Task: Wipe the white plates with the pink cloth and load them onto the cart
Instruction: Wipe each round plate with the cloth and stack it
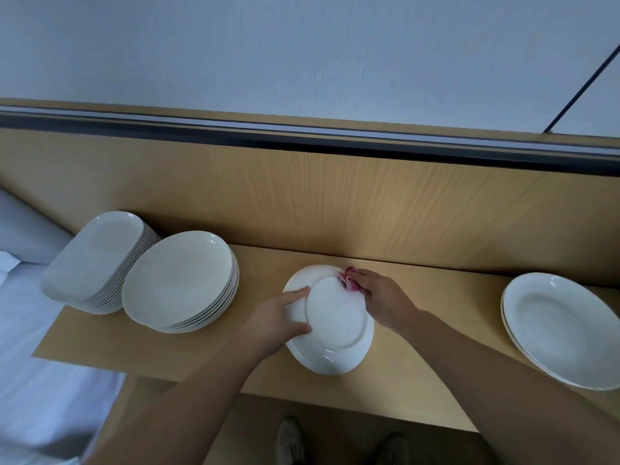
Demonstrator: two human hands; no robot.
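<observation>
- Head view: the left hand [280, 318] grips the left rim of a white plate [339, 317], which is tilted above another plate on the wooden shelf [436, 297].
- The right hand [382, 297] presses the crumpled pink cloth [350, 281] onto the far edge of the plate.

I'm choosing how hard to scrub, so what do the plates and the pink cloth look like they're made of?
The plate being wiped, like the stacks, looks like glazed white ceramic or porcelain: smooth, with small bright highlights, though melamine can't be excluded. The pink cloth, bunched under the right hand, looks like soft fabric; its weave is too small to tell.
</observation>
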